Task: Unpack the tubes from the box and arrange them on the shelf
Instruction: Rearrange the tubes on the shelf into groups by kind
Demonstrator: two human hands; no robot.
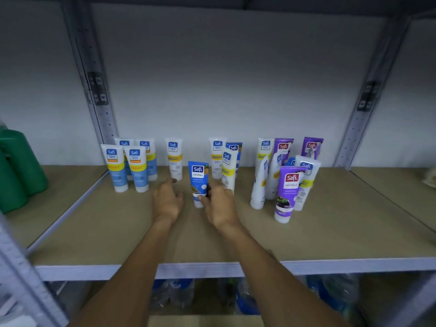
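A blue tube (199, 182) stands cap-down at the middle of the shelf (118, 223), its lower end pinched in the grip of the right hand (220, 206). The left hand (167, 201) hovers beside it, fingers spread, seemingly holding nothing. Released off-balance, the tube could topple into the white tubes (174, 159) just behind.

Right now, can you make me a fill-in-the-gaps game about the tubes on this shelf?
1. The tube that the right hand grips is coloured ____.
2. The left hand beside it grips ____.
3. The front tube of the group on the right is coloured ____.
4. The big containers at the far left are coloured ____.

Missing words: blue; nothing; purple; green.
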